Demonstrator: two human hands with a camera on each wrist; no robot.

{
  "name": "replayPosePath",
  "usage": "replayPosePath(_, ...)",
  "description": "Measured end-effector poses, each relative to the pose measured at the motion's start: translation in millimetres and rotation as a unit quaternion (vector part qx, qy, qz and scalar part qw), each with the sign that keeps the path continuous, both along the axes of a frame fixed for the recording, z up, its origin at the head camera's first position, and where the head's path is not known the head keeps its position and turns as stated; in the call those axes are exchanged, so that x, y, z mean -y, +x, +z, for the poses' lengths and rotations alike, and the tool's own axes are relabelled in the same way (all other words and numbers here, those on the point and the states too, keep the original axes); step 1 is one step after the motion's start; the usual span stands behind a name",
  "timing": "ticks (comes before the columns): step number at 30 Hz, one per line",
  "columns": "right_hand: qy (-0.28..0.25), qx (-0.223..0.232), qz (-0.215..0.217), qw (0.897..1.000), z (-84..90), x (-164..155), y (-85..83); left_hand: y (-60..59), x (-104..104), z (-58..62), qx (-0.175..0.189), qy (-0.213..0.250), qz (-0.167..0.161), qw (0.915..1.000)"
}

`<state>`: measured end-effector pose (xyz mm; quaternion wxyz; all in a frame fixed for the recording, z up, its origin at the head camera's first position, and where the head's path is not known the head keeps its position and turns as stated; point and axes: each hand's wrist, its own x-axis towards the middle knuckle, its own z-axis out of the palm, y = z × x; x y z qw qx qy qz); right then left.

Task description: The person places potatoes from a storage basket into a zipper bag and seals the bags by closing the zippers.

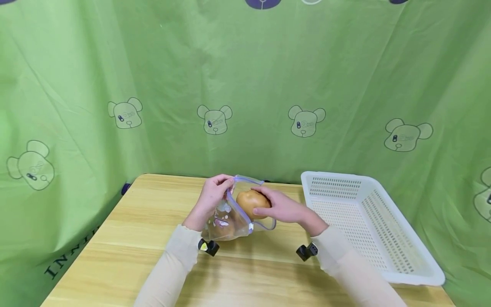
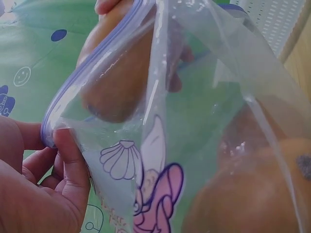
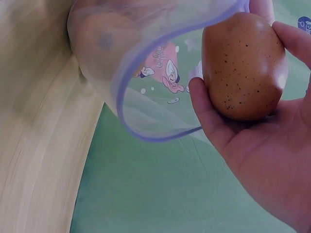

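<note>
**Second pear held at the mouth of the zip bag**

A clear zip bag [image 1: 230,213] with a purple seal strip and cartoon print was held above the wooden table [image 1: 126,256], near its middle. Its rim was pinched by the left hand [image 1: 211,198], thumb and fingers [image 2: 68,160] curled on the seal strip at the bag's 9 o'clock edge, so that the mouth was kept open and turned toward the right hand. A brown speckled pear [image 3: 243,65] was gripped in the right hand [image 1: 284,209], the fingers curled round it from 3 o'clock of the bag. The fruit was seen at the opening, level with the purple rim; in the right wrist view it lay just outside the loop of the rim, while through the plastic in the left wrist view it appeared to be at or just past the mouth, so it could not be told exactly how far in it was.

One more brown fruit [image 2: 252,194] was already lying at the bottom of the bag. Judged from this, the bagging was partly done: one piece was inside, the held pear remained to be let go within the bag, and the seal was not yet pressed closed.

A white perforated basket [image 1: 383,238] stood on the table at 3 o'clock of the hands, well apart from them. A green cloth with bear prints [image 1: 215,119] was hung behind, at 12 o'clock
</note>
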<state>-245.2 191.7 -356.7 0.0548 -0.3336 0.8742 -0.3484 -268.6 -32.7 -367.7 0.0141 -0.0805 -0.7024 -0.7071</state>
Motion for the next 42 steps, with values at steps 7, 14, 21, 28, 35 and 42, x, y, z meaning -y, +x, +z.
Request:
replayPosePath(7,-0.010,0.011,-0.021,1.000,-5.5,5.2,-3.0,1.9,1.3,5.9,0.004,-0.009,-0.012,0.9999)
replayPosePath(14,-0.026,0.022,-0.031,0.999,-9.9,6.6,-5.4,19.2,1.3,23.0,-0.003,-0.010,-0.009,0.9999)
replayPosePath(21,-0.028,-0.006,-0.015,0.999,-12.5,11.7,-0.9,3.2,-3.2,2.8,-0.002,0.003,-0.003,1.0000)
replayPosePath(28,-0.010,0.009,-0.021,1.000,-16.4,15.2,-1.5,1.0,-2.1,3.1,0.002,-0.001,-0.020,0.9998)
replayPosePath(35,-0.010,0.015,-0.026,1.000,-23.7,19.1,-7.6,2.7,-2.1,4.3,-0.002,0.003,-0.021,0.9998)
replayPosePath(42,-0.017,0.045,-0.030,0.998,-33.6,22.9,-11.5,5.9,-5.3,3.6,-0.015,0.012,-0.009,0.9998)
